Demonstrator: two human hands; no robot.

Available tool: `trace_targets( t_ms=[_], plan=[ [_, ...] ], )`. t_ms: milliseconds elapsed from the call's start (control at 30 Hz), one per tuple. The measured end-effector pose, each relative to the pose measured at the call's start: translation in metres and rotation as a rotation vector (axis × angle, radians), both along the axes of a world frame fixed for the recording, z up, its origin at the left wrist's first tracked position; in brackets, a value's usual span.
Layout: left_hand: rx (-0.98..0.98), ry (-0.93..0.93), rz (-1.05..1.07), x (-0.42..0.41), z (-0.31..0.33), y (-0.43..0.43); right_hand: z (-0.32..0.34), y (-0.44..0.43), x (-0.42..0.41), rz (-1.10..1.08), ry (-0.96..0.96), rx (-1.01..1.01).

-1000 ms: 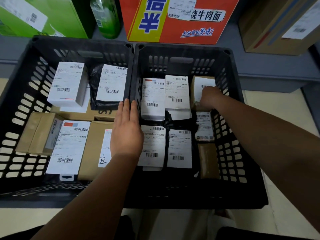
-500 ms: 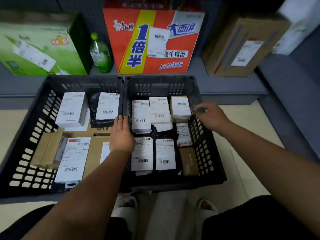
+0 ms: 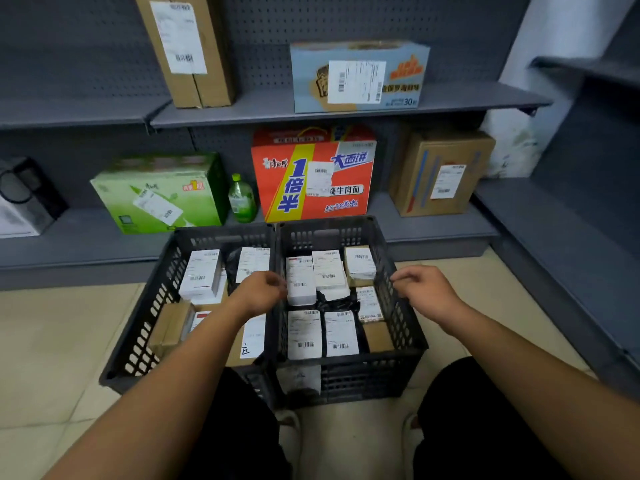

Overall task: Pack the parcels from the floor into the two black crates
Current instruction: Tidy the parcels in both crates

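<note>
Black slotted plastic made up both crates, the left crate [image 3: 138, 327] and the right crate [image 3: 363, 379], which stood touching side by side on the beige tiled floor [image 3: 52, 341], just in front of a grey metal shelf unit [image 3: 433, 233]. The parcels lay inside them: in the left crate a white labelled box [image 3: 201, 273] at the far side, a black bag with a white label [image 3: 251, 263] beside it, and a brown cardboard packet [image 3: 169, 323] nearer. The right crate held white labelled parcels [image 3: 300, 278] at the far side, two black labelled bags [image 3: 341, 332] near, and a small brown packet [image 3: 377, 336] at the right wall. The left hand [image 3: 259, 292] hung over the shared rim between the crates, fingers curled. The right hand [image 3: 424, 292] sat at the right crate's right rim, fingers curled too. Whether either hand actually gripped the rim could not be told. On the low shelf behind stood a green carton [image 3: 159, 194], a green plastic bottle [image 3: 241, 199], an orange-red noodle carton [image 3: 311, 174] and a brown cardboard box [image 3: 440, 171].
</note>
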State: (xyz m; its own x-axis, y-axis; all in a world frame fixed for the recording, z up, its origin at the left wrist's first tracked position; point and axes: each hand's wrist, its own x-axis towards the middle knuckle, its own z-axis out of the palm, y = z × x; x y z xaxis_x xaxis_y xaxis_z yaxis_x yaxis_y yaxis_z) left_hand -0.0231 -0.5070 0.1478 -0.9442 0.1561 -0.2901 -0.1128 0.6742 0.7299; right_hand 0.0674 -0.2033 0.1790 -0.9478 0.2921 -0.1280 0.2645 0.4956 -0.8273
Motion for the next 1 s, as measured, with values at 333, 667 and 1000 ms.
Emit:
trace_targets(
  t_ms=[333,667,1000],
  plan=[
    [0.141,0.044,0.225,0.060,0.042,-0.066,0.028,-0.033,0.066,0.083,0.038,0.013],
    [-0.278,-0.188,0.290,0.048,-0.076,-0.139,-0.053,-0.115,0.018,0.197,-0.161,0.019],
    [-0.620,-0.258,0.019,-0.036,-0.176,-0.167,-0.177,-0.234,-0.106,0.245,-0.255,0.063]
  ],
)
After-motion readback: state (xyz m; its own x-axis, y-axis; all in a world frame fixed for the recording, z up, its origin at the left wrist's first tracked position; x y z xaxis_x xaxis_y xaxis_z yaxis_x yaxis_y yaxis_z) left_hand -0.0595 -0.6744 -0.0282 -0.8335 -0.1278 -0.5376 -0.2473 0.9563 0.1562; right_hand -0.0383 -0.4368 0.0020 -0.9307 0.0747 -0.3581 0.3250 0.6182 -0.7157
